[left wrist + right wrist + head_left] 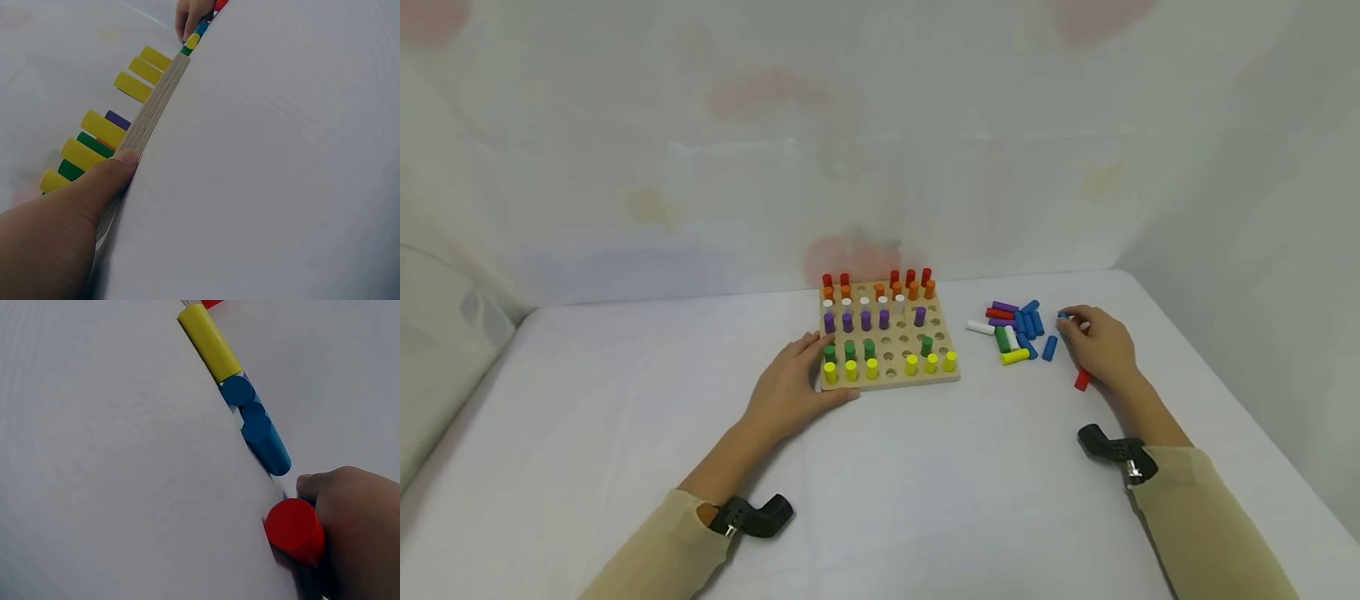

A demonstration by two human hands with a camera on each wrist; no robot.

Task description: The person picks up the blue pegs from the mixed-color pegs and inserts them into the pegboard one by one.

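The left hand (792, 385) rests on the white desk (925, 483) against the near-left corner of the wooden pegboard (891, 379), thumb pressed flat to its edge, fingers fairly straight — gripping nothing. The board stands pegs in colour rows: red at the back, then orange, white, purple, green, yellow nearest. The right hand (1097, 343) lies just right of a loose pile of pegs (1017, 329), its fingertips pinching a blue peg (1063, 316). A red peg (1082, 380) lies on the desk touching that hand — whether it is held, I cannot tell.
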